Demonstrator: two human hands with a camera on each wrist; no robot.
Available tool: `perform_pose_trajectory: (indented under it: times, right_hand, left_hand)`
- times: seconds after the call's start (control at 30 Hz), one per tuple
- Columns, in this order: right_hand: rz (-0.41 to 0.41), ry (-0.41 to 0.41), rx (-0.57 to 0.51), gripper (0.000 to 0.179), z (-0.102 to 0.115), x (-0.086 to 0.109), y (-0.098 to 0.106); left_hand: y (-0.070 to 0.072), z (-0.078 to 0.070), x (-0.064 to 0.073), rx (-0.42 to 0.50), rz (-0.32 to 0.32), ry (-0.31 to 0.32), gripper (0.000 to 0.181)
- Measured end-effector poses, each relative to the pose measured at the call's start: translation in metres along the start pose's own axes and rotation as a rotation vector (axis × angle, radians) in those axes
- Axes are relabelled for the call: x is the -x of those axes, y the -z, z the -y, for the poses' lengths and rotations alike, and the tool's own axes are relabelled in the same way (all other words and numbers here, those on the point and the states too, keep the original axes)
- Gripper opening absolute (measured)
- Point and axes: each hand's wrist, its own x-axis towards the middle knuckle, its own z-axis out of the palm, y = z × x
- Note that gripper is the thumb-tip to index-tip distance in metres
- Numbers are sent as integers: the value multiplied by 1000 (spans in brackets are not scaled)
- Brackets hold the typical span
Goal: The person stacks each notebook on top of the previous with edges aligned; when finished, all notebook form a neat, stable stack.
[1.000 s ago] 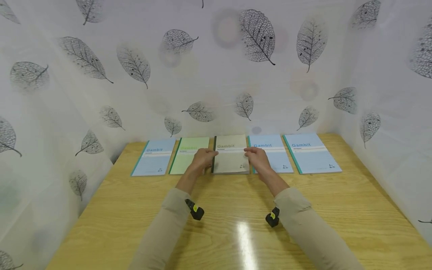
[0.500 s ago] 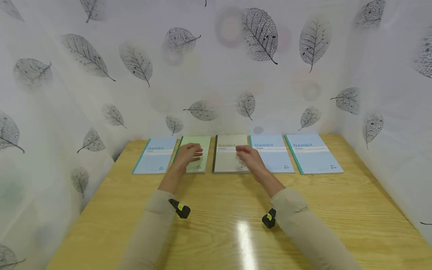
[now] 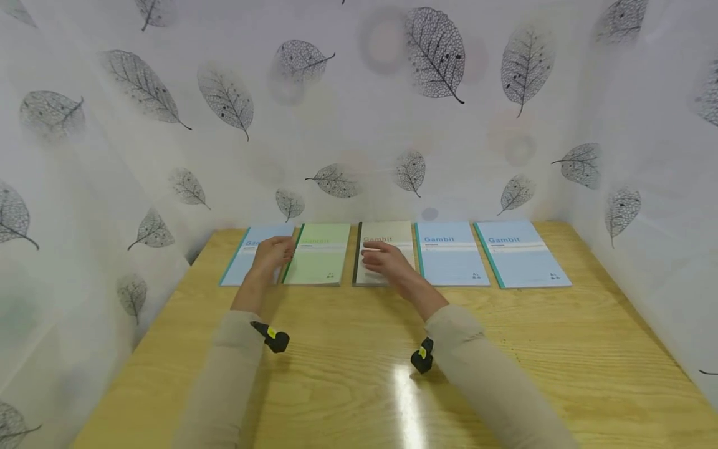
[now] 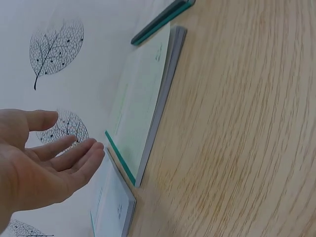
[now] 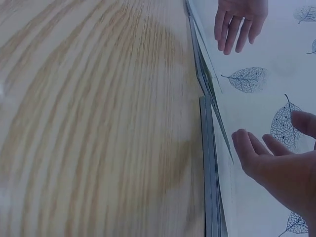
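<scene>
Several "Gambit" notebooks lie in a row at the back of the table. My left hand (image 3: 270, 257) hovers over the leftmost blue notebook (image 3: 235, 273), near the edge of the green notebook (image 3: 318, 259). Its fingers are loosely bent and hold nothing, as the left wrist view also shows. My right hand (image 3: 389, 265) is above the beige notebook (image 3: 399, 232) with a dark spine, fingers relaxed, nothing in them. It partly hides that cover. To the right lie a blue notebook (image 3: 452, 260) and another light blue notebook (image 3: 523, 259) with a green spine.
The wooden table (image 3: 336, 362) stretches in front of the row. Behind and at both sides hangs a white curtain (image 3: 359, 112) printed with dark leaves. A small black camera (image 3: 275, 340) sits on the left wrist, another black camera (image 3: 422, 355) on the right.
Both hands have come off the beige notebook and moved left. The left hand has passed over the green notebook to the leftmost blue one; the right hand has shifted over the beige one.
</scene>
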Motion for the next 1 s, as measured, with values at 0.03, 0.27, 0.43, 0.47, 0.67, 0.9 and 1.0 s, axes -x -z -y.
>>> perform_pose_trajectory:
  times: [0.03, 0.27, 0.43, 0.47, 0.67, 0.9, 1.0]
  right_hand:
    - [14, -9, -15, 51, 0, -1, -2]
    - [160, -70, -109, 60, -2, -10, -23]
    - [164, -102, -88, 65, -3, -14, -38]
    - [149, -111, -86, 66, -3, -15, -40]
    - [90, -161, -84, 70, -2, -19, -47]
    - [68, -188, -121, 70, -6, -24, -53]
    - [55, -185, -161, 68, -8, -26, -56]
  left_hand:
    - [2, 0, -1, -15, -2, 13, 55]
    - [6, 3, -4, -67, 16, 45, 57]
    - [1, 1, -8, -133, 34, 74, 57]
    - [-1, 1, -9, -143, 32, 86, 57]
    - [-3, 2, -10, -162, 38, 143, 57]
    - [-5, 3, -8, -149, 39, 128, 58]
    - [-4, 3, -9, -99, 26, 146, 58]
